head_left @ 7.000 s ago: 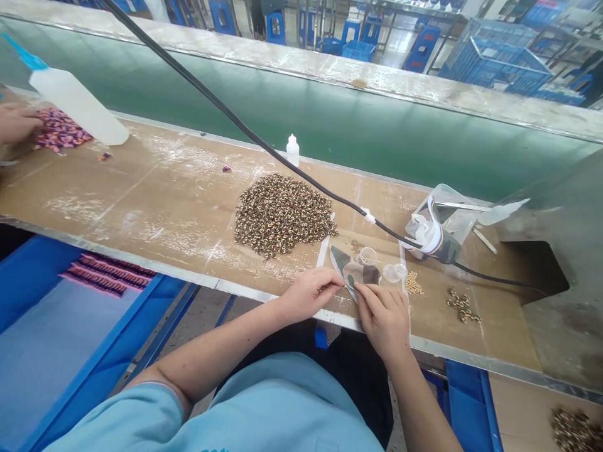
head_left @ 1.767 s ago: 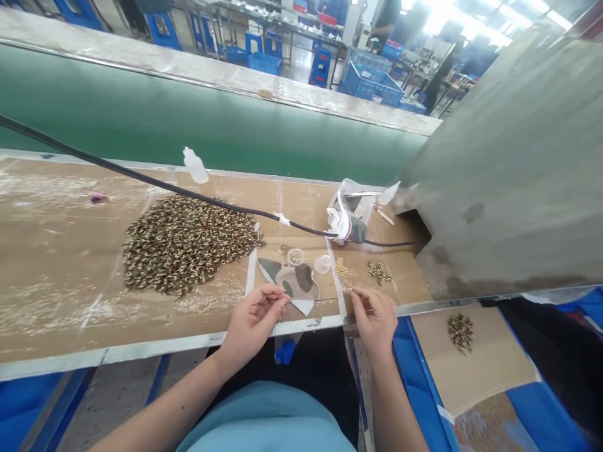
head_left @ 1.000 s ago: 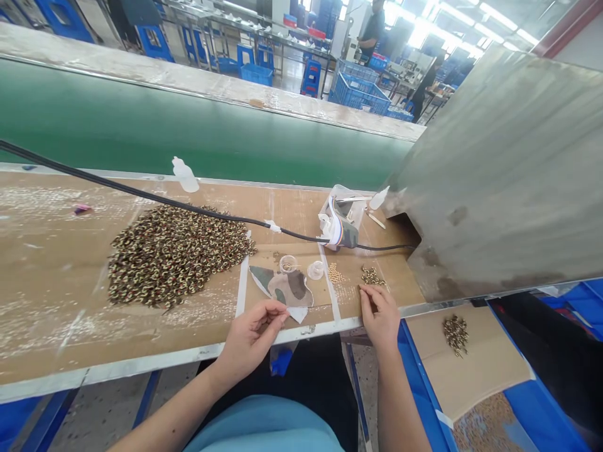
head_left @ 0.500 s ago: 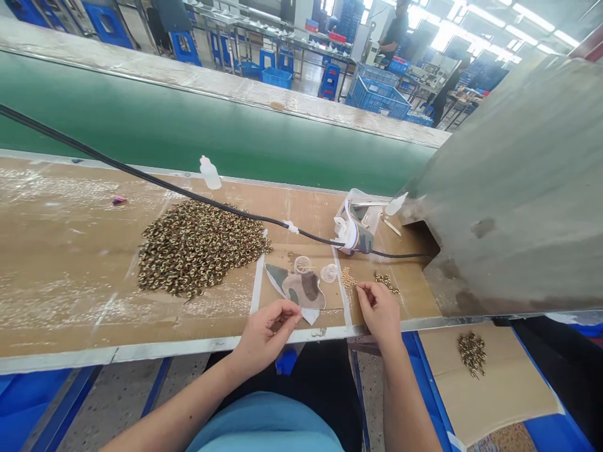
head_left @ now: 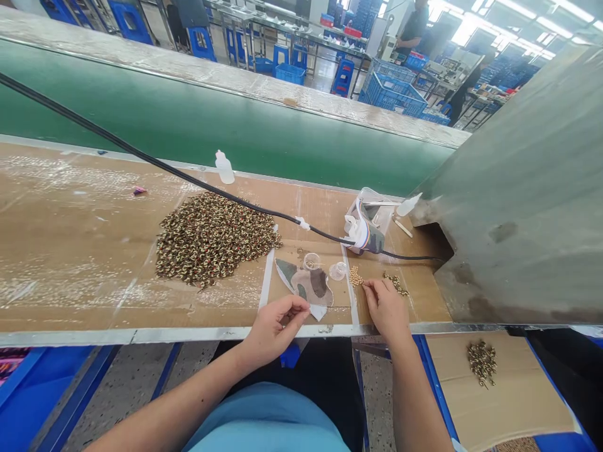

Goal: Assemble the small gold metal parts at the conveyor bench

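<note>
Gold beads [head_left: 355,276] are lying in a small pile on the cardboard-topped bench [head_left: 70,251], just beside the right hand [head_left: 386,309]. Its fingers are curling down toward the bench, reaching between that pile and a loose bead cluster [head_left: 396,284], and whether they are pinching anything is too small to tell. The left hand [head_left: 276,323] is staying well apart, at the bench's near edge, with its fingertips [head_left: 301,306] pinching together just beside a camouflage fabric patch [head_left: 306,282]. Whatever they may be gripping is hidden.

The patch is lying flat on a taped-off area, with two clear cups [head_left: 325,266] standing just behind it. To the left, a large heap of brown beaded pieces [head_left: 214,238] is spreading across the bench, while a smaller lot [head_left: 482,363] is sitting on a cardboard sheet [head_left: 518,402] to the right, below the bench. Whether either lot is finished cannot be told.

Farther back, a clear box [head_left: 377,210] is holding fabric strips, a black cable [head_left: 325,233] is crossing the bench, and a plastic bottle [head_left: 225,167] is standing near a green belt [head_left: 188,107]. A distant person [head_left: 413,31] is standing among blue crates.
</note>
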`<state>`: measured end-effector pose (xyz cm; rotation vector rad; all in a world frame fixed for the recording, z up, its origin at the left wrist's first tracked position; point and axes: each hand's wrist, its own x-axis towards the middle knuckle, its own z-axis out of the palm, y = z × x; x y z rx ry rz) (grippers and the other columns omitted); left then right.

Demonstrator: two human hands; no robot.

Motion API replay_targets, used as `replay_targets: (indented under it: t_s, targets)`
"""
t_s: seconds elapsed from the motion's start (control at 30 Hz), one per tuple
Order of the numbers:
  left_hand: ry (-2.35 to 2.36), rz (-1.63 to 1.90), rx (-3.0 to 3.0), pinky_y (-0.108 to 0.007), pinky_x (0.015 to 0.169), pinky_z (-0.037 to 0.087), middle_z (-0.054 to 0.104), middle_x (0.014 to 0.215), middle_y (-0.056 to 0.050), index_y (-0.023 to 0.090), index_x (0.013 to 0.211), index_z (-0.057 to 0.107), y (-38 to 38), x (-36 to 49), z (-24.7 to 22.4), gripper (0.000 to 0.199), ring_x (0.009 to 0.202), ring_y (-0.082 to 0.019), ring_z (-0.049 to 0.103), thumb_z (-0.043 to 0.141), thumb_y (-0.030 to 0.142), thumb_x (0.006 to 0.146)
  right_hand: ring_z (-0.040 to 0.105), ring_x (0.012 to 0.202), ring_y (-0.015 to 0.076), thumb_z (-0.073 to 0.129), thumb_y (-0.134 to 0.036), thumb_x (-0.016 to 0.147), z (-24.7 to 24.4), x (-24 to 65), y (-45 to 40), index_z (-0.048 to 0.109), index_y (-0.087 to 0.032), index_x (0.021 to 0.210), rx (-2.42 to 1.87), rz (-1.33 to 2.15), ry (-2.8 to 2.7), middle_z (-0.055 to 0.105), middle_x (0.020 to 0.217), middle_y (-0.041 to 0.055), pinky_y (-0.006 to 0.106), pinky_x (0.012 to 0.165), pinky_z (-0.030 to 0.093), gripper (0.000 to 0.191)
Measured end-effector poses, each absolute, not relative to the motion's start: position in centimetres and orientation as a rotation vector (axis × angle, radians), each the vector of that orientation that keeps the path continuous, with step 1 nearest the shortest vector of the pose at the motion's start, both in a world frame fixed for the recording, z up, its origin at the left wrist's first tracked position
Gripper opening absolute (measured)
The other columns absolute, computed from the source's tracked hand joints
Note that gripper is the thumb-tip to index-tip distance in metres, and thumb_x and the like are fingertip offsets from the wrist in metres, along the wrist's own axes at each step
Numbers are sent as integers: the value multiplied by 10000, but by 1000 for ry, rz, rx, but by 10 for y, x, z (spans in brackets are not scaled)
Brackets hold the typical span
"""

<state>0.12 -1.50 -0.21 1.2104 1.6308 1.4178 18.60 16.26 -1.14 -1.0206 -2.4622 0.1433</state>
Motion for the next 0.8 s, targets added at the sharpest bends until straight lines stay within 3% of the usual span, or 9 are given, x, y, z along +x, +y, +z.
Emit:
replay_targets:
  t_s: [0.23,0.47,0.8]
  targets:
    - [1501,1483,997,-203,573,492,639,709,-39,144,825,605,-12,2,1,137,625,-111,590,570,271,787,532,612,140,456,-427,877,-5,184,148,617,-200,771,-1038,502,-2269,605,735,29,260,544,399,298]
    - [1348,1420,722,-185,481,458,592,574,5,132,846,636,-1,5,4,205,491,-78,534,631,306,738,557,645,126,526,-335,859,-3,147,96,613,-189,800,-822,930,-2099,600,728,16,239,562,445,179]
    - [1342,1467,631,-180,489,445,577,581,9,122,786,619,4,7,0,167,519,-78,554,620,281,737,566,650,119,533,-256,867,-11,128,80,609,-199,819,-705,715,-2163,613,751,19,226,545,468,106]
